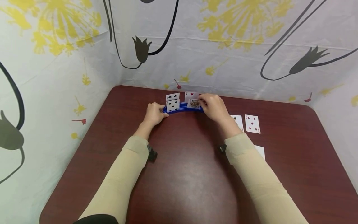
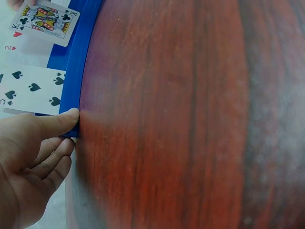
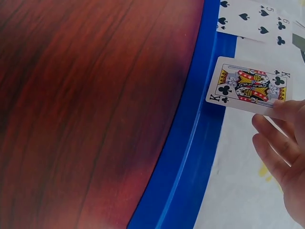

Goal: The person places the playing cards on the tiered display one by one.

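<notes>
A curved blue card holder (image 1: pixel 183 109) stands near the far edge of the table. My left hand (image 1: pixel 154 114) grips its left end, thumb on the front face (image 2: pixel 71 113). Between thumb and fingers, my right hand (image 1: pixel 214 106) pinches a king of clubs (image 3: pixel 251 82) by its upper edge. The king's lower edge is right at the holder's front slot, in front of a heart card (image 1: pixel 191 95) standing in the back row. Left of it, a five of spades (image 1: pixel 173 105) stands in the front row, with a six of clubs (image 3: pixel 281 31) behind.
On the table to the right lie a six of diamonds (image 1: pixel 252 124) and a black-suited card (image 1: pixel 237 121) partly hidden by my right wrist. Nearer, a white card (image 1: pixel 260 151) shows beside my right sleeve. A patterned cloth wall (image 1: pixel 179 68) rises behind the table.
</notes>
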`<state>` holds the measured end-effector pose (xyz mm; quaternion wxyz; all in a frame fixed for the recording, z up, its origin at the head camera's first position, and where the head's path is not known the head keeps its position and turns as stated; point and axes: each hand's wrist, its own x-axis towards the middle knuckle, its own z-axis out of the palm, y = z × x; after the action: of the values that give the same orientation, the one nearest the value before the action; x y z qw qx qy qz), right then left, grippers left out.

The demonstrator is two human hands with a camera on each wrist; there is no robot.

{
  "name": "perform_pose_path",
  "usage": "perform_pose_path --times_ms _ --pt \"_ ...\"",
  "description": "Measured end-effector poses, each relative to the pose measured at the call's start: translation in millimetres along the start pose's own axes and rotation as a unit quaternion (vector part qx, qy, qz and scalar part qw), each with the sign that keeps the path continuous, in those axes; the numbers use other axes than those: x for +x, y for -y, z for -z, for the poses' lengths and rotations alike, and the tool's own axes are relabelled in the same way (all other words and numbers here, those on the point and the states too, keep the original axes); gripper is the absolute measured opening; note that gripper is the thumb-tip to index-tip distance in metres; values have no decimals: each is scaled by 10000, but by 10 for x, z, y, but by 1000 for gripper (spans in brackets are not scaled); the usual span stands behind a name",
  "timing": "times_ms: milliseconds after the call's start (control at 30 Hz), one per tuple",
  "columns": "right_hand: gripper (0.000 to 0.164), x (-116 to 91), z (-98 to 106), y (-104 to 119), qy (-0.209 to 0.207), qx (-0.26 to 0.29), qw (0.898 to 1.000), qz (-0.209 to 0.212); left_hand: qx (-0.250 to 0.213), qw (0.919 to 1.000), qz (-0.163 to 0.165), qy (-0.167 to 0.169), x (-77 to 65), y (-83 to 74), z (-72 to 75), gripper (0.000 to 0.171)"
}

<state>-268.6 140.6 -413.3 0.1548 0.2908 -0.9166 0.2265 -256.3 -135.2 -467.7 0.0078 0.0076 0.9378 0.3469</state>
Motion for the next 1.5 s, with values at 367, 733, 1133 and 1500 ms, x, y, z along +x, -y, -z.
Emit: perform_pose_path --times_ms 367,733,1133,1500 --pt "18 24 -113 -20 -70 65 9999 59 27 10000 -55 -60 2 5 -6 49" --pt "23 -8 -155 -9 -439 119 9980 441 35 10000 -48 -46 -5 -8 13 49" --pt "28 -140 -103 -133 -903 114 9950 420 63 9999 -88 -68 0 -3 7 48" --pt "23 -329 132 -321 -384 123 9992 14 5 10000 -68 -71 -6 -3 -7 48"
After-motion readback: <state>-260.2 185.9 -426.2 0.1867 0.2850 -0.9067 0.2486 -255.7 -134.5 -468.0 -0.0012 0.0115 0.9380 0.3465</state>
